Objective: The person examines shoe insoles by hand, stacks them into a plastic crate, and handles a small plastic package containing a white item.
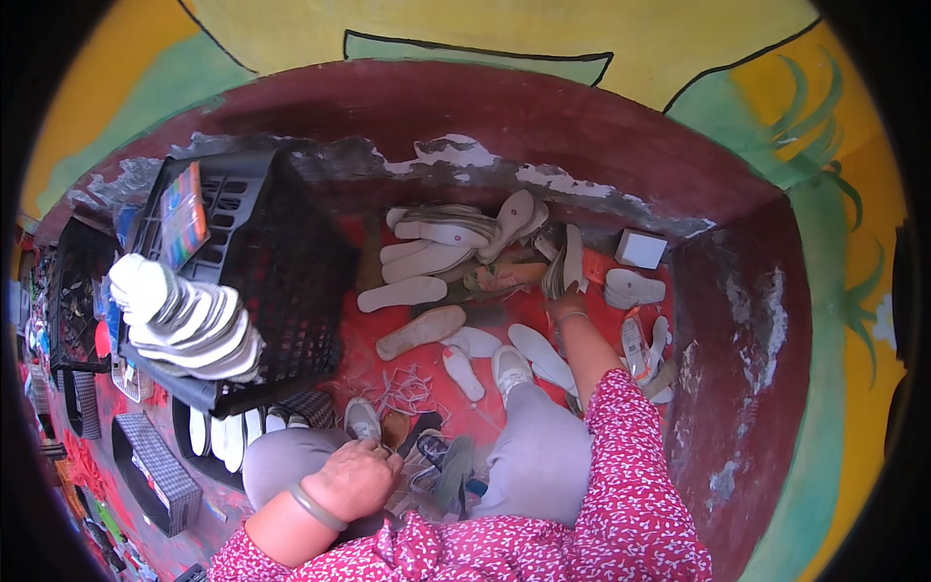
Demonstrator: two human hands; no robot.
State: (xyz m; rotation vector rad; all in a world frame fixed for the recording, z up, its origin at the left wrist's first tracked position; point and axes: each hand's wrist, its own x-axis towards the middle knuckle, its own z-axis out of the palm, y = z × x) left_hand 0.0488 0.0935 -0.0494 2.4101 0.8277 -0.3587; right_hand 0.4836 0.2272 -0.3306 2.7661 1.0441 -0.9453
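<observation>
I sit on a red floor (373, 315) with both knees drawn up. My right hand (562, 305) reaches forward and closes on a small stack of thin insoles (557, 274) standing on edge. Around it lie several white and beige insoles (436, 260), spread flat. My left hand (355, 478), a bangle on its wrist, rests on my left knee with the fingers curled. Whether it holds anything does not show. A dark sole piece (419, 430) lies just beyond its fingers, beside my left shoe (363, 419).
A black plastic crate (291, 262) stands at the left with a fanned stack of white insoles (189, 320) on its rim. A small white box (641, 248) sits by the maroon wall (543, 126). Loose white strings (407, 388) lie between my feet. Checkered boxes (155, 470) stand at the far left.
</observation>
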